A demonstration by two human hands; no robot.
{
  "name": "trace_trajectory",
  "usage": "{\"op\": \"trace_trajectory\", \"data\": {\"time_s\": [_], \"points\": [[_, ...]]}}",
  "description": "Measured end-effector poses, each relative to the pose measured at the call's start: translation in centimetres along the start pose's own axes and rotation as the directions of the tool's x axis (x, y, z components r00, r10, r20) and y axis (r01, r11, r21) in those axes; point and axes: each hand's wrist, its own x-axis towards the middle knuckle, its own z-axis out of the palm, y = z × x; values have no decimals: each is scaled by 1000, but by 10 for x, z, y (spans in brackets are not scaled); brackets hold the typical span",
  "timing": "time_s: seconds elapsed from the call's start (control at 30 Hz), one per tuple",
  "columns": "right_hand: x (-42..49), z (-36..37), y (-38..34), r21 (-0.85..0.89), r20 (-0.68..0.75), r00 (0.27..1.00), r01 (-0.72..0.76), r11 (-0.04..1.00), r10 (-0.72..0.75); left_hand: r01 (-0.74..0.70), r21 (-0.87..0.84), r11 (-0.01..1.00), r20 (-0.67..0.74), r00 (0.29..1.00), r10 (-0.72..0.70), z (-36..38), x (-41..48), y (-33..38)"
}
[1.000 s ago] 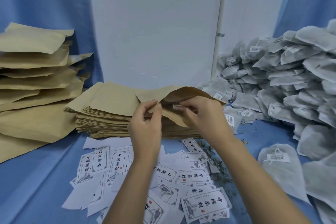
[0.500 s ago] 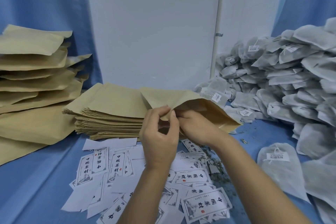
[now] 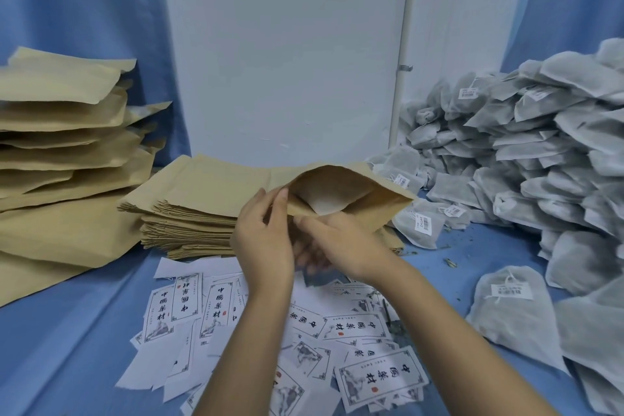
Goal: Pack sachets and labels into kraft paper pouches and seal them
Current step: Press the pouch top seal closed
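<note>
While hands [image 3: 263,240] hold the pouch [image 3: 378,199] open, forearms [image 3: 256,348] cover labels [image 3: 381,378] and perhaps debris [image 3: 393,326].

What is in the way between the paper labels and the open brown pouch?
Nothing visible. The left hand and right hand hold the pouch mouth open above the labels; something pale lies inside.

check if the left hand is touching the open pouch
Touching. The head view shows the left hand pinching the open pouch at its mouth's left edge.
</note>
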Motion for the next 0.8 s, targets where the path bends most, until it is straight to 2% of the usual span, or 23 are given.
{"op": "trace_trajectory", "data": {"time_s": [0.07,0.1,0.23,0.27,0.33,0.37,0.4,0.47,0.5,0.57,0.63,0.7,0.73,0.77,0.8], "points": [[4,-1,4,-49,-148,987,63,997,-70,-57,34,998,11,998,57,-1,-2,0],[4,0,5,-48,-166,984,56,997,-63,-84,43,996,19,996,83,-1,-2,-1],[-3,-5,2,18,29,998,-57,998,56,-153,69,986,-1,988,154,-2,-4,-3],[-5,-8,-3,74,7,999,-43,996,42,-167,81,983,-4,986,167,-2,-4,-4],[-3,-19,-8,195,-211,977,10,981,32,-196,93,976,-5,980,198,-4,-4,-4],[1,-24,-7,155,-329,944,22,988,31,-210,92,973,-5,977,211,-4,-5,-3],[4,-29,-6,12,-413,911,-4,1000,9,-224,92,970,-5,974,225,-4,-6,-3],[9,-29,3,-312,-449,893,-117,943,-38,-253,97,963,2,967,254,-2,-7,-3],[12,-28,7,-380,-421,907,-161,911,-16,-267,98,959,8,963,268,-1,-8,-4],[20,-28,12,-294,-357,932,-181,938,68,-281,94,955,17,960,281,1,-9,-5],[31,-26,10,33,-306,933,-186,982,187,-270,73,960,10,963,270,2,-9,-5],[41,-25,3,376,-238,917,-217,901,320,-251,47,967,-11,968,252,2,-9,-6],[44,-24,1,435,-220,922,-200,878,319,-240,37,970,-21,970,241,3,-9,-6],[48,-21,0,424,-221,932,-173,889,287,-231,26,973,-30,972,232,4,-10,-6],[51,-20,-2,329,-225,944,-158,931,240,-228,17,974,-36,973,228,4,-10,-6]]}}
